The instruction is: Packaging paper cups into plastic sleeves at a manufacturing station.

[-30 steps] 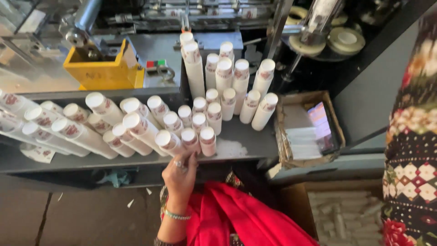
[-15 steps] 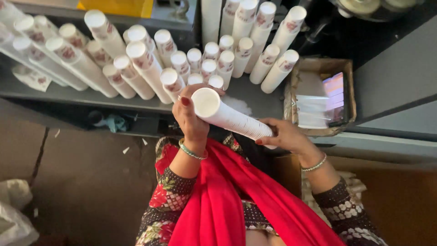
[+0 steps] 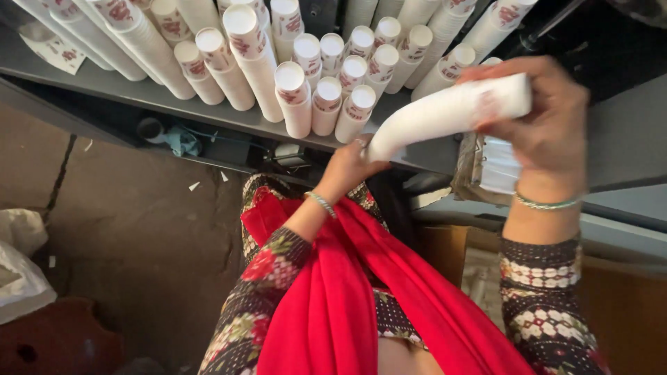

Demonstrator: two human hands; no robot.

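Lifted rightward since before, the cup stack [image 3: 448, 111] now spans both hands: right hand [image 3: 538, 114] fingers wrapped around its top, left hand [image 3: 351, 167] cupping its lower end, steadying it.

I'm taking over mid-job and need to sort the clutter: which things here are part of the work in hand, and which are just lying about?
In hand:
- stack of white paper cups, gripped by the right hand at its upper end, left hand at its lower end
- rows of cup stacks lying on the grey shelf

Lying about:
- cardboard box behind the right wrist
- white bag on the floor
- paper scraps
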